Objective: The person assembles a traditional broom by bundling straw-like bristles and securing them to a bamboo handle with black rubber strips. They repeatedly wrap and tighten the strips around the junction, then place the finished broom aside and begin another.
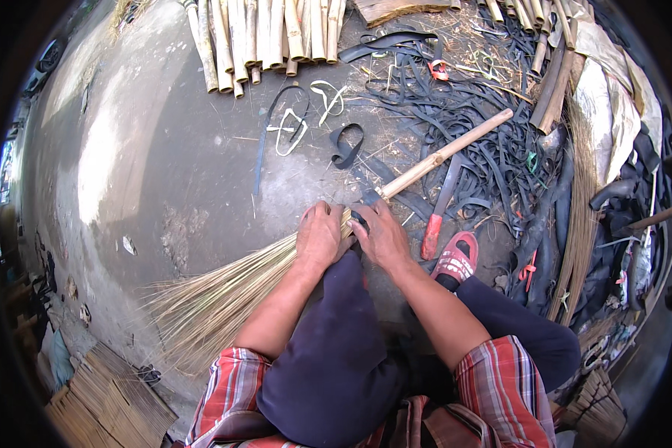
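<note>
A broom of long straw-coloured bristles (pixel 228 295) lies across my knee, its bamboo handle (pixel 452 151) pointing to the far right. My left hand (pixel 321 233) is closed round the gathered neck of the bristles. Just right of it, my right hand (pixel 381 237) grips a black rubber strip (pixel 359 219) at the neck, its thumb close to the left hand. More dark strip shows where the handle meets the bristles; its exact wrapping is partly hidden by my fingers. A knife (pixel 449 185) with a red grip lies on the ground near my sandalled foot.
Bundled bamboo poles (pixel 276 33) lie at the top. A tangled heap of black rubber strips (pixel 470 127) covers the ground at right, beside a long bristle bundle (pixel 577 216) and pale sacking (pixel 596 112). Loose pale straps (pixel 290 133) and a rubber coil (pixel 348 146) lie ahead.
</note>
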`<state>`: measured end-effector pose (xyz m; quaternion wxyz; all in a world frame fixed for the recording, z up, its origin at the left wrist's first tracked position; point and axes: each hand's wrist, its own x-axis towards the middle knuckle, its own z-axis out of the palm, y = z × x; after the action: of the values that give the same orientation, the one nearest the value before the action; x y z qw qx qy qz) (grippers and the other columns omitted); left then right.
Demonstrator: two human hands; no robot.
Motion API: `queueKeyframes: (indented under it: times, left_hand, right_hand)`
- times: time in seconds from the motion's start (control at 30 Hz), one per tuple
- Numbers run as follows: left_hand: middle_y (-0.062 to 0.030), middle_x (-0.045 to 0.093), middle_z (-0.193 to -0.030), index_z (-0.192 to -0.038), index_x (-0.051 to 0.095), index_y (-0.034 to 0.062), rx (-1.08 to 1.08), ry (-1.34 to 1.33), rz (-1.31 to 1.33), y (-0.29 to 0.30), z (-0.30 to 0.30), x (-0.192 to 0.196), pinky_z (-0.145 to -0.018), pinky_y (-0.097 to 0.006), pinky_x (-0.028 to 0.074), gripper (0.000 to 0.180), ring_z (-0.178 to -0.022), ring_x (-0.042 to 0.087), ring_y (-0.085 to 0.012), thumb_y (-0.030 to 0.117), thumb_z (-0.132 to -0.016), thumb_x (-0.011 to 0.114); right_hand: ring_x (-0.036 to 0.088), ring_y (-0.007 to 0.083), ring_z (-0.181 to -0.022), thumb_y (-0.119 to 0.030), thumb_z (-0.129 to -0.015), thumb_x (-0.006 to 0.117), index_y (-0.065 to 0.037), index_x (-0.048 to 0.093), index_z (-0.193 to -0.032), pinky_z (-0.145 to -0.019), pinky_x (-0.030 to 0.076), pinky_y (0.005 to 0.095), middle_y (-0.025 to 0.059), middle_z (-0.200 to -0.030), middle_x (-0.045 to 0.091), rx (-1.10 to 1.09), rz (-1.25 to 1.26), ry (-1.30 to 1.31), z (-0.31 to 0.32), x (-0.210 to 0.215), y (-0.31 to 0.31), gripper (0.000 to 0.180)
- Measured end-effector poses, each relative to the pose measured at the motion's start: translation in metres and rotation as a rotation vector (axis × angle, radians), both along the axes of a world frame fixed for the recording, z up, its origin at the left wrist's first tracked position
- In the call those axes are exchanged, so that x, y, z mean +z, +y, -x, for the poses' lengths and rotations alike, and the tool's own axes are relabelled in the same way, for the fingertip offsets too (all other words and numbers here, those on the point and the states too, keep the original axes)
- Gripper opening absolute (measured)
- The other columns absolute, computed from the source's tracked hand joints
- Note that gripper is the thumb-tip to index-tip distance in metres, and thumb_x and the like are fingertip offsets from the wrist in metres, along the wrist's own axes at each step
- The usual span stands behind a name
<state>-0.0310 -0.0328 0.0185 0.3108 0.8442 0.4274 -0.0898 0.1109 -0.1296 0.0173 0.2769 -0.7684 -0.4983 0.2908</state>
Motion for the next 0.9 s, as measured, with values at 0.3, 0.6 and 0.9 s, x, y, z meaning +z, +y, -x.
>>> queueKeyframes:
  times: [0.3, 0.6, 0.9]
  left_hand:
    - [-0.0232, 0.074, -0.122, -0.131, 0.067, 0.0082, 0.086, 0.074, 0.307, 0.033, 0.003, 0.005, -0.102, -0.047, 0.053, 0.062, -0.117, 0.068, -0.0425, 0.036, -0.079, 0.085]
    - [-0.002, 0.074, -0.113, -0.131, 0.07, 0.0036, -0.124, -0.316, 1.047, 0.063, 0.023, 0.012, -0.097, -0.029, 0.05, 0.058, -0.11, 0.066, -0.0143, 0.029, -0.082, 0.089]
    - [-0.0153, 0.075, -0.122, -0.142, 0.062, 0.0044, -0.161, -0.246, 0.899, 0.041, 0.002, 0.026, -0.103, -0.039, 0.051, 0.069, -0.117, 0.069, -0.0272, 0.03, -0.083, 0.085]
  right_hand:
    - [0.062, 0.0381, -0.109, -0.003, -0.086, 0.07, -0.005, 0.066, -0.107, -0.092, 0.052, 0.0491, 0.0135, -0.113, 0.063, 0.265, -0.19, 0.026, -0.001, -0.007, -0.021, 0.022]
    - [0.062, 0.0215, -0.12, -0.018, -0.089, 0.059, -0.015, 0.071, -0.109, -0.097, 0.048, 0.0402, 0.0032, -0.12, 0.067, 0.709, -0.134, -0.581, -0.089, -0.026, -0.038, 0.024]
    - [0.069, 0.0442, -0.109, -0.014, -0.091, 0.065, 0.0, 0.071, -0.117, -0.097, 0.054, 0.0521, 0.0254, -0.116, 0.072, 0.259, -0.06, -0.144, -0.098, -0.027, -0.023, 0.03]
